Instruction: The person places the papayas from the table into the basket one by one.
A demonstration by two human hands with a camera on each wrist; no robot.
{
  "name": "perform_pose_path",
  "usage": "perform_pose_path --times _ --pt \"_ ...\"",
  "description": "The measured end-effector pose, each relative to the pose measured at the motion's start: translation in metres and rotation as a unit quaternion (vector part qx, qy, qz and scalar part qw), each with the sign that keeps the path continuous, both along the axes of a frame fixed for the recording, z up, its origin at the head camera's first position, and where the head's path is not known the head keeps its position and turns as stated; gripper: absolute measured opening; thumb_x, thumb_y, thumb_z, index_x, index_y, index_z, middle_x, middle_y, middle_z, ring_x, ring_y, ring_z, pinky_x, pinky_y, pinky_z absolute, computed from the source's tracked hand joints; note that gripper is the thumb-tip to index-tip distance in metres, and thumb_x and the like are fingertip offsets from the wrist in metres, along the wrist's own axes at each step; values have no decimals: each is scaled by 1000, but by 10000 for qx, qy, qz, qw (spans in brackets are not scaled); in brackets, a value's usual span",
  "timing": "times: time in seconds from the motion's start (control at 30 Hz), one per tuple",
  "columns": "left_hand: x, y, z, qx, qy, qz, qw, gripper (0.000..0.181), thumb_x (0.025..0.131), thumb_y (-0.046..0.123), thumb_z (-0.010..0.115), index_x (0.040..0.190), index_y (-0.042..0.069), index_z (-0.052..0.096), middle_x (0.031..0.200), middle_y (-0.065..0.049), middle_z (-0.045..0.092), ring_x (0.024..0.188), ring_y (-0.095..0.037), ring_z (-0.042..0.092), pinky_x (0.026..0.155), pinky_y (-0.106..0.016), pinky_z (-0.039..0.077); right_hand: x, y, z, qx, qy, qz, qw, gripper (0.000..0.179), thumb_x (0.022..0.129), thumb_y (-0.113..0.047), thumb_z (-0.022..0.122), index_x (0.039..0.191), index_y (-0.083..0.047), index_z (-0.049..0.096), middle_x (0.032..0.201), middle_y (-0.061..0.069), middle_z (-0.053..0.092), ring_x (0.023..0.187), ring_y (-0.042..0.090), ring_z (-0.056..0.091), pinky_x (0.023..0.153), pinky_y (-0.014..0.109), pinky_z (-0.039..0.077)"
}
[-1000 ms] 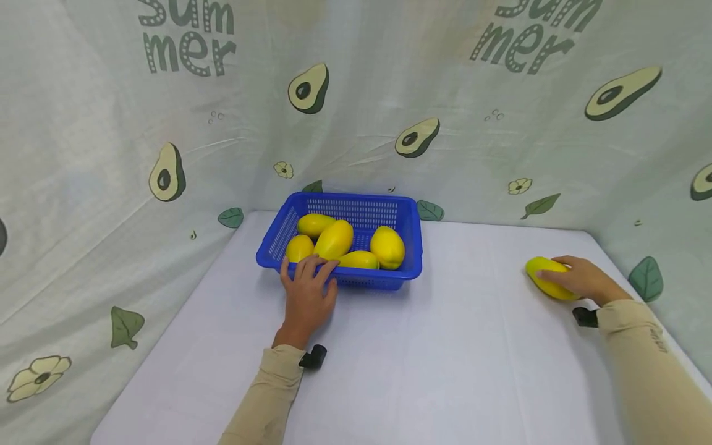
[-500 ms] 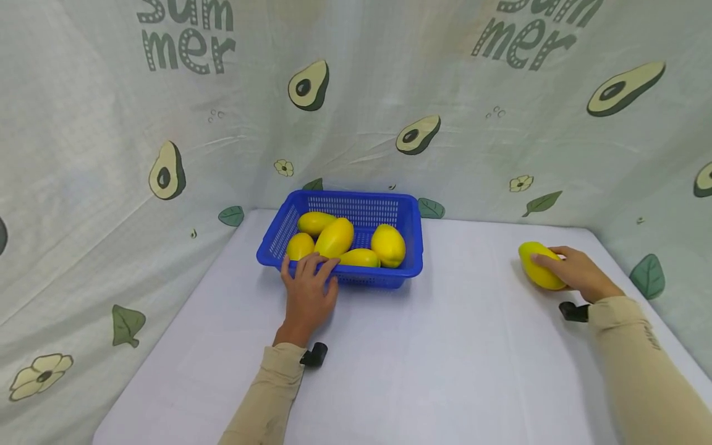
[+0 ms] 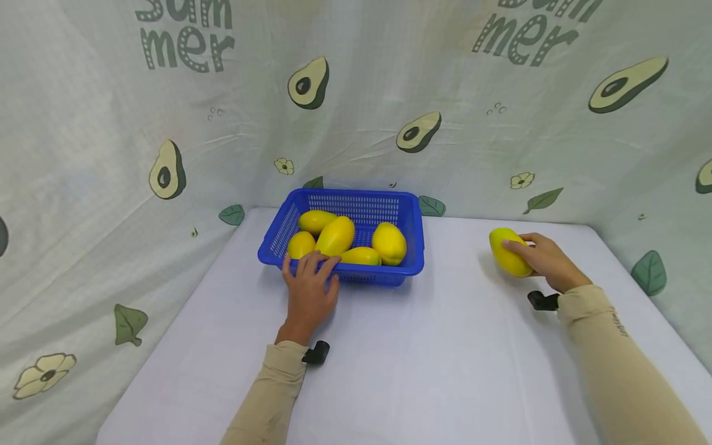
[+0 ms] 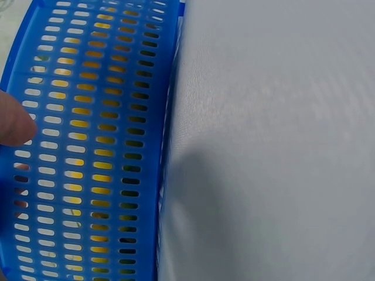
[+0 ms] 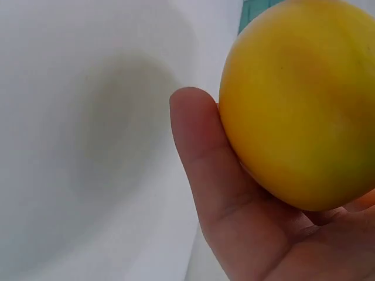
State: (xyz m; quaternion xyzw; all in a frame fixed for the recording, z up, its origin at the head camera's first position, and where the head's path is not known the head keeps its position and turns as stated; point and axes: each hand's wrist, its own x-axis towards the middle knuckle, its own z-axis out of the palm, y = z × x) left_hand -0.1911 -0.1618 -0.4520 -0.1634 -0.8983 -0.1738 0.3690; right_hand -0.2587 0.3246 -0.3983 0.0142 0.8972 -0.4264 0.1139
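My right hand (image 3: 547,261) grips a yellow mango (image 3: 510,253), thumb on the near side and fingers round the back. Seen from the right wrist, the mango (image 5: 299,105) is smooth with a greenish tinge, and its shadow lies on the cloth apart from it. Over at the blue plastic basket (image 3: 414,269), my left hand (image 3: 309,298) holds the front rim, its fingertips over the edge. The left wrist view has the thumb (image 4: 13,122) against the basket's slotted outer wall. Several yellow mangoes (image 3: 335,237) lie inside the basket, most of them towards its left side.
A white cloth (image 3: 434,364) covers the table. Behind it and along both sides hangs a pale curtain (image 3: 356,93) printed with avocados and leaves. The basket stands near the back of the table, left of the right hand.
My right hand has carried the mango leftward and a little farther back, lifting it off the cloth. The left hand keeps its place on the basket rim.
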Motion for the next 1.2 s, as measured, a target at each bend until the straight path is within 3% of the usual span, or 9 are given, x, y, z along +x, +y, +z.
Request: perform_pose_path --times 0.23,0.47,0.63,0.9,1.2 --pt "1 0 1 -70 -44 70 9999 34 89 17 68 122 18 71 118 -7 61 127 -29 48 110 -71 10 -4 -23 3 -634 -27 116 9979 97 95 -65 52 149 10 24 139 26 37 112 35 47 81 29 53" --pt "0 2 0 -33 22 2 10000 33 88 16 69 121 17 71 116 -8 61 125 -31 50 111 -70 8 -8 -35 12 -958 10 62 9954 95 95 -63 54 148 10 26 141 27 35 116 37 46 88 38 54" --pt "0 3 -1 -17 32 24 10000 33 88 16 70 120 17 71 116 -8 61 125 -30 49 110 -71 11 -11 -35 20 -1129 114 88 9935 93 95 -62 52 147 11 26 140 26 34 116 35 46 84 31 55" --pt "0 3 1 -7 -34 54 10000 33 89 17 69 122 17 71 117 -7 61 126 -30 48 111 -70 9 -19 -52 36 -1886 27 204 9818 88 99 -57 50 148 11 23 133 19 38 106 24 55 85 26 54" --pt "3 2 2 -62 -195 94 9997 33 91 17 67 124 18 70 118 -6 60 128 -28 47 114 -66 4 -29 -78 45 -2508 -62 -57 9680 90 97 -57 55 152 6 22 131 11 39 113 28 52 89 29 54"
